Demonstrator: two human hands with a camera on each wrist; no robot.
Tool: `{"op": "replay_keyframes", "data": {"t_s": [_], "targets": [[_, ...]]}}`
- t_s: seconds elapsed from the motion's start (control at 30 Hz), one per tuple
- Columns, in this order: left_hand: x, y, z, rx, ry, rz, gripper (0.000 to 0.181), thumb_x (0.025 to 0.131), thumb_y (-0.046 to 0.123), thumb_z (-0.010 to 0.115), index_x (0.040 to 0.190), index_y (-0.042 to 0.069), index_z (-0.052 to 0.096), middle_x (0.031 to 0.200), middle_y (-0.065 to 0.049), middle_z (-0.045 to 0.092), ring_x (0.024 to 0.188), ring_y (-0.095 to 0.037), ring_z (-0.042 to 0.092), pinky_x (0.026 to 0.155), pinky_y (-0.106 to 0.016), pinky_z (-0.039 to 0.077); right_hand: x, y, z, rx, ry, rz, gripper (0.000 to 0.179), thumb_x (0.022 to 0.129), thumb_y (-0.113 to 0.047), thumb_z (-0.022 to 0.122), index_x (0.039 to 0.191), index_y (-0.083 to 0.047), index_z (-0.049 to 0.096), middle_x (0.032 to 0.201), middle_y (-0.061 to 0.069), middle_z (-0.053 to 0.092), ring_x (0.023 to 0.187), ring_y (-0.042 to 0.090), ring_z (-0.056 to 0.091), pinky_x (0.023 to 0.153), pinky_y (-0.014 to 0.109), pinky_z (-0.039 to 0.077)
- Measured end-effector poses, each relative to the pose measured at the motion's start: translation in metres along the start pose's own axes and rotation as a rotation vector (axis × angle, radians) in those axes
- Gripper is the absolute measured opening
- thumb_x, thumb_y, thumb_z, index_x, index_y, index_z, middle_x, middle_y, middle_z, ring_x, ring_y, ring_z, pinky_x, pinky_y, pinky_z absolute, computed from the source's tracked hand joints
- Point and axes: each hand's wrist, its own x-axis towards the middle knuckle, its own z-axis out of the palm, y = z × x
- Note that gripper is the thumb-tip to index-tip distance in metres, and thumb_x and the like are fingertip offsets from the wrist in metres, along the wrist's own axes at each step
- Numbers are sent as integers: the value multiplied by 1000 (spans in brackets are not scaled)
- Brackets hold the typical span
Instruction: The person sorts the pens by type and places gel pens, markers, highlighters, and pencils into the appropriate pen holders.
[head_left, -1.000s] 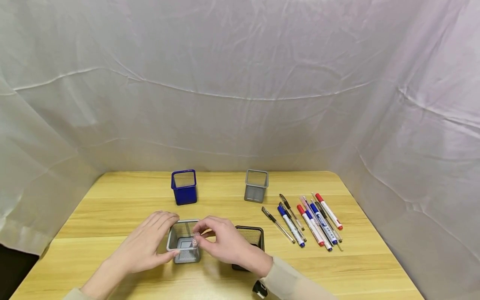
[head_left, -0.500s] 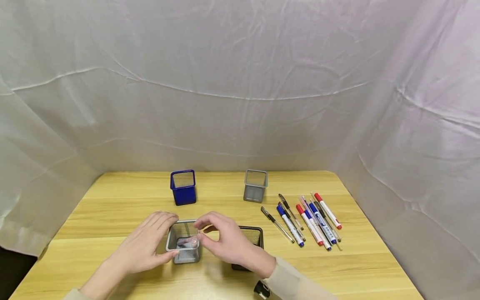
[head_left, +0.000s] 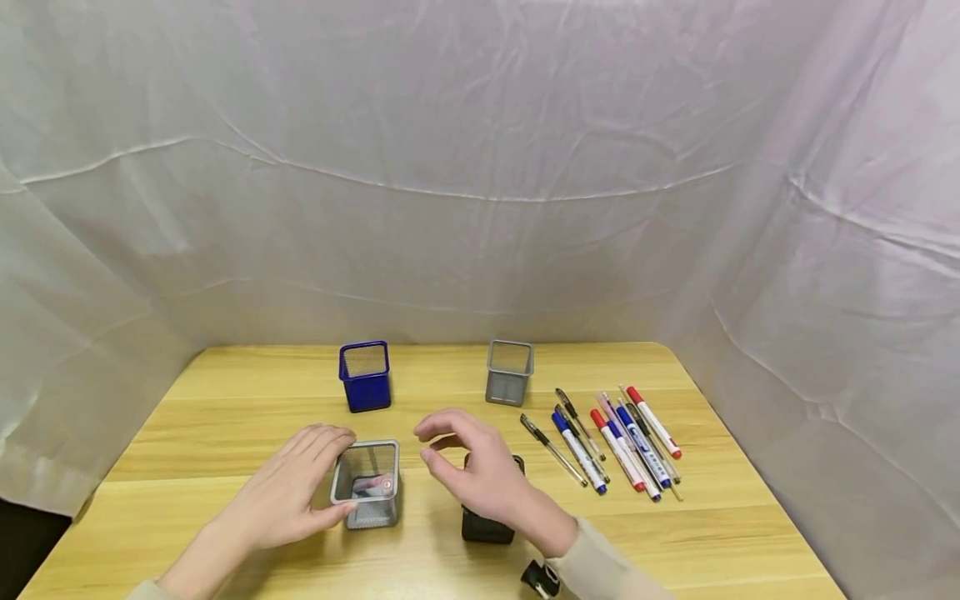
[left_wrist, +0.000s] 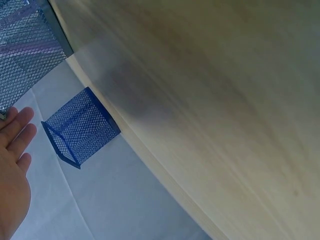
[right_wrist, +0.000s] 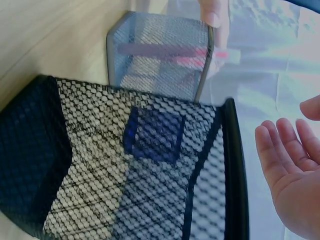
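Note:
A grey mesh pen holder (head_left: 372, 512) stands near the front of the table. My left hand (head_left: 288, 492) holds it at its left side, thumb along the front rim and fingertips at the back left corner. Inside leans a pinkish pen (head_left: 386, 483), its end poking past the rim in the right wrist view. My right hand (head_left: 480, 471) hovers above a black mesh pen holder (head_left: 487, 527), partly hiding it; its fingers are loosely bent, thumb apart, with nothing between them. In the right wrist view the black mesh fills the foreground.
A blue mesh pen holder (head_left: 367, 390) and a second grey mesh pen holder (head_left: 507, 385) stand at the back. Several markers and pens lie on the right, among them a red-capped marker (head_left: 655, 423) and a black-capped pen (head_left: 553, 450). Pale cloth (head_left: 480, 250) surrounds the table.
My right hand has let go of the pinkish pen inside the grey pen holder and moved right, over the black one. The left hand has stayed on the grey holder.

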Motion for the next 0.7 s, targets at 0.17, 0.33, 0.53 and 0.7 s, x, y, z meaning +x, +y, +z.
{"op": "replay_keyframes", "data": {"t_s": [0.17,0.33,0.53,0.7], "targets": [[-1,-1,1,12,5,14,82,86,60,74,139,-1,58,138,-15,61,130,-32,56,127,-38,21,-4,2,-10,3,66,-6,22,98,2,67,119,-4,66,119,12,70,106,26,71,88,34,63],[-1,-1,1,13,18,30,81,86,59,74,138,-2,58,136,-16,62,128,-34,57,127,-22,2,-8,8,-20,-20,124,-28,21,97,2,68,117,-5,67,118,11,70,107,26,71,87,37,64],[-1,0,0,17,22,30,81,87,59,73,138,-2,58,136,-16,62,127,-34,57,127,-21,2,-13,17,-32,-66,180,-13,21,97,3,68,117,-3,68,116,11,70,105,28,70,87,41,64],[-1,0,0,13,18,25,81,87,59,73,138,-2,58,136,-16,62,128,-33,57,127,-21,2,-21,27,-47,-72,230,37,23,96,5,67,119,-2,68,116,14,70,104,31,70,88,39,63]]}}
